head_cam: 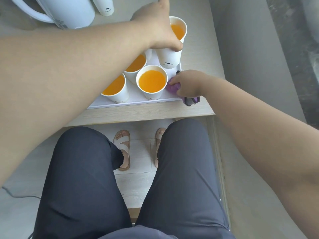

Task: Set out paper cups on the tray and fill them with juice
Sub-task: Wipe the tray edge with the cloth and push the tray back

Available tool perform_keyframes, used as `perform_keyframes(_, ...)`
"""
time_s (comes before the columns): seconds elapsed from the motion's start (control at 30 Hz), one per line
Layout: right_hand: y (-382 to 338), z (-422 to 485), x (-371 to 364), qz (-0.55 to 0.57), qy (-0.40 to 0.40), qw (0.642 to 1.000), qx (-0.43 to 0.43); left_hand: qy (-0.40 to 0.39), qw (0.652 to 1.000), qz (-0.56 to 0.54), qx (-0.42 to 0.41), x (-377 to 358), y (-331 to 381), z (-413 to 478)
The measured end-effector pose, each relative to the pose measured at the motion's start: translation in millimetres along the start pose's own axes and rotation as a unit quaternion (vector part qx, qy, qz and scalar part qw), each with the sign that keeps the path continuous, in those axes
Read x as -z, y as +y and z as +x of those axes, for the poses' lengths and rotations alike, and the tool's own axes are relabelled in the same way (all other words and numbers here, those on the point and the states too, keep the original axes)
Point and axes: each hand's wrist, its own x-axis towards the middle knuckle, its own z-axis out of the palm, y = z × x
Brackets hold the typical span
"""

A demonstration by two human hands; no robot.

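Several white paper cups of orange juice stand on a white tray (134, 102) on the table. My left hand (158, 30) reaches across and grips the far right cup (170, 56) around its rim, slightly raised above the tray. Nearer me stand a full cup (151, 81), a second cup (115, 88) to its left and a third (136, 66) behind, partly hidden by my left arm. My right hand (187, 83) presses a purple cloth (172, 87) onto the tray's front right corner, beside the nearest cup.
A white jug (69, 11) with a handle and a stack of white paper cups (107, 7) stand at the back left. The table's light wooden front edge (146, 112) runs just below the tray. A grey wall rises on the right. My legs and sandalled feet are under the table.
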Motion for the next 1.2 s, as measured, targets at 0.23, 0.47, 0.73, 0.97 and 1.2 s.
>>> perform_keyframes(0.23, 3.8, 9.5, 5.9, 0.032, 0.065, 0.997, -0.034, 0.011, 1.0, -0.002, 0.019, -2.9, -4.6, 20.9)
perform_keyframes(0.47, 12.0, -2.5, 1.2, 0.042, 0.003, 0.999, -0.003, -0.002, 0.999, 0.001, 0.034, -8.1, -10.4, 19.8)
perform_keyframes(0.73, 10.1, 6.3, -4.0, 0.025, 0.067, 0.997, -0.011, -0.005, 0.999, 0.007, 0.037, -15.2, -13.1, 20.8)
perform_keyframes(0.97, 14.0, -11.2, 9.2, 0.096, 0.011, 0.995, -0.033, -0.022, 0.998, 0.027, 0.042, -18.8, -12.9, 22.0)
perform_keyframes(1.2, 41.4, -44.3, 0.8, 0.455, 0.142, 0.865, -0.155, -0.038, 0.998, 0.028, 0.051, -32.9, -14.1, 27.5)
